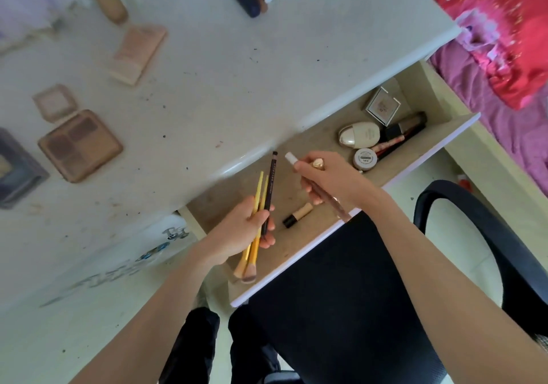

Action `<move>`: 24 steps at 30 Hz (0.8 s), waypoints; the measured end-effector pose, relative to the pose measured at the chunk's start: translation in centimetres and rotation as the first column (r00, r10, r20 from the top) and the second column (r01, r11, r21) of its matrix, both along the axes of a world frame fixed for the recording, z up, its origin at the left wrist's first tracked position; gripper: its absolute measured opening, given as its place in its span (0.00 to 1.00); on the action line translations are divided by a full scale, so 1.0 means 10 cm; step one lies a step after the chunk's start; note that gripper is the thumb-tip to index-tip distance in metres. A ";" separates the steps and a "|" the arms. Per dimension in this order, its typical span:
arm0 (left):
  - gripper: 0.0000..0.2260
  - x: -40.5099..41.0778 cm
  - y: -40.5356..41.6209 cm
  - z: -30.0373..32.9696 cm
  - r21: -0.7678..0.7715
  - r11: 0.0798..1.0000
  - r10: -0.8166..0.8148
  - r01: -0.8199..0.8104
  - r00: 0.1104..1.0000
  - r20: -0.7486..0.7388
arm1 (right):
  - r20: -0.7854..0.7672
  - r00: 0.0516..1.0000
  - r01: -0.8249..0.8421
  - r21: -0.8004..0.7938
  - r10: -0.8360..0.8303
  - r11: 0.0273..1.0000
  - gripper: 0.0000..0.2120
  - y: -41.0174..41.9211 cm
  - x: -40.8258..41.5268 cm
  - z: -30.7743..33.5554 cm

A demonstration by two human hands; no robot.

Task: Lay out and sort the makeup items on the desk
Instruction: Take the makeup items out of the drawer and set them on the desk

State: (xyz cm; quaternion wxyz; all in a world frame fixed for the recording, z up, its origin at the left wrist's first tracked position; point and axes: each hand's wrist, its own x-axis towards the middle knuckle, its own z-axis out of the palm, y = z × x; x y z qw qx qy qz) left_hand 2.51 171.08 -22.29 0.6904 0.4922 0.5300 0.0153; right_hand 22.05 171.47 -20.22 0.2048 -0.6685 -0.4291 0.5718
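- Both forearms are reaching out from the bottom of the view over the black chair, meeting above the open drawer under the desk.
- Curled round a bundle, the left hand is gripping two yellow brushes and a dark pencil together, bristles pointing down toward the person and tips pointing at the desk edge.
- Its fingers are clamped on the handles near the middle, so the bundle is looking steady but fanned apart at the top.
- The right hand is holding a slim pink tube with a white cap, fingers wrapped round it; a small gold piece is showing at the knuckles, and whether it is a ring or a cap cannot be told.
- Remaining in the drawer are a small beige tube just beside the left hand, and, toward the far corner, a cream oval bottle, a round jar, a dark tube and a square box.
- Already lying on the desk are a brown palette, a pale square compact and a pink palette.
- To do this step well, the person is probably best carrying both handfuls over the desk edge and setting them on a bare patch, well apart from the palettes.
- Laying brushes side by side and the pencil separately would be keeping the kinds sorted; loosening the grip low over the surface should be stopping them rolling.
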 end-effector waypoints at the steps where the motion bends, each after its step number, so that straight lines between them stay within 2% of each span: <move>1: 0.06 -0.02 0.02 0.06 -0.022 0.999 0.024 -0.023 0.999 0.047 | -0.079 0.995 0.058 -0.008 -0.059 0.998 0.12 0.00 -0.02 0.06; 3: 0.06 -0.06 0.05 0.18 -0.065 0.995 0.080 -0.072 0.987 0.137 | -0.251 0.948 0.185 -0.058 -0.194 0.981 0.12 0.01 -0.06 0.15; 6: 0.07 -0.14 0.15 0.35 -0.102 0.974 0.221 -0.205 0.957 0.190 | -0.461 0.789 0.364 -0.182 -0.406 0.913 0.09 0.12 -0.16 0.24; 9: 0.06 -0.23 0.34 0.50 -0.162 0.906 0.417 -0.391 0.891 0.180 | -0.499 0.657 0.468 -0.317 -0.565 0.824 0.07 0.31 -0.34 0.33; 12: 0.05 -0.33 0.66 0.63 -0.127 0.874 0.483 -0.469 0.867 0.124 | -0.498 0.565 0.517 -0.407 -0.658 0.753 0.06 0.57 -0.54 0.40; 17: 0.05 -0.43 1.30 0.75 0.023 0.888 0.457 -0.459 0.887 0.065 | -0.473 0.562 0.519 -0.437 -0.679 0.735 0.02 1.06 -0.73 0.40; 19: 0.04 -0.45 1.53 0.73 0.041 0.884 0.462 -0.465 0.885 0.066 | -0.449 0.586 0.520 -0.430 -0.674 0.738 0.02 1.25 -0.79 0.40; 24: 0.08 -0.40 1.99 0.56 0.058 0.875 0.478 -0.482 0.876 0.065 | -0.344 0.674 0.548 -0.360 -0.654 0.755 0.04 1.71 -0.91 0.38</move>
